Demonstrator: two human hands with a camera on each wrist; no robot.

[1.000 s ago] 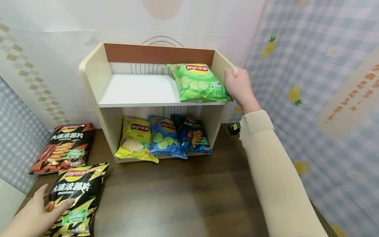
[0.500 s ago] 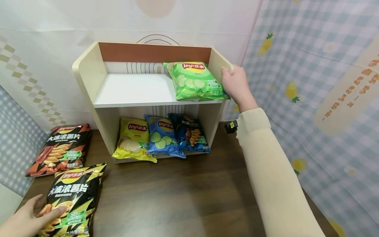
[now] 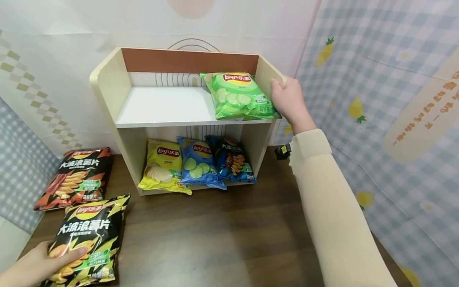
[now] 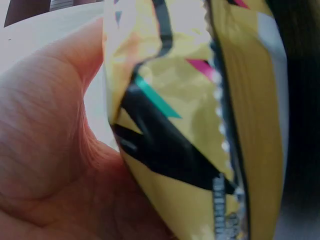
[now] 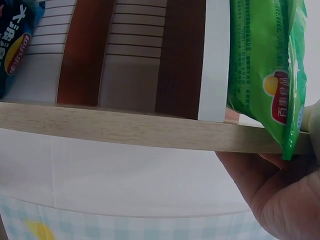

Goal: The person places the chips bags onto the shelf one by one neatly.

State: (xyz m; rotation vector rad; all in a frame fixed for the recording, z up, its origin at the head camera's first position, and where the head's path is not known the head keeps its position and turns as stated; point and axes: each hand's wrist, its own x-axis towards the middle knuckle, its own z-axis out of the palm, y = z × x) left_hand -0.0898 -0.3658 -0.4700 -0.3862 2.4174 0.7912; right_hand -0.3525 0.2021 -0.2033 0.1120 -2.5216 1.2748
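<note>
My left hand [image 3: 37, 263] holds a black-and-yellow chip bag [image 3: 89, 225] by its lower left side, thumb across the front. In the left wrist view, the bag's crimped side [image 4: 175, 90] stands close beside the palm; the fingertips are hidden behind it. With my right hand [image 3: 292, 101] I grip the right side panel [image 3: 266, 75] of a small two-tier shelf [image 3: 161, 105], thumb on the inner face. Right next to that hand, a green chip bag [image 3: 238, 95] lies on the upper tier, its corner poking past the edge in the right wrist view.
Yellow [image 3: 166, 165], blue [image 3: 199, 163] and dark blue [image 3: 232, 161] chip bags lean in the lower tier. A black-and-red chip bag [image 3: 73, 177] lies left of the shelf. A brown wooden table [image 3: 201, 235] is underneath; patterned cloth [image 3: 387, 79] hangs around.
My left hand's spread fingers have closed round the black-and-yellow chip bag's left side, and the bag has shifted slightly. The right hand keeps its grip on the shelf's side panel.
</note>
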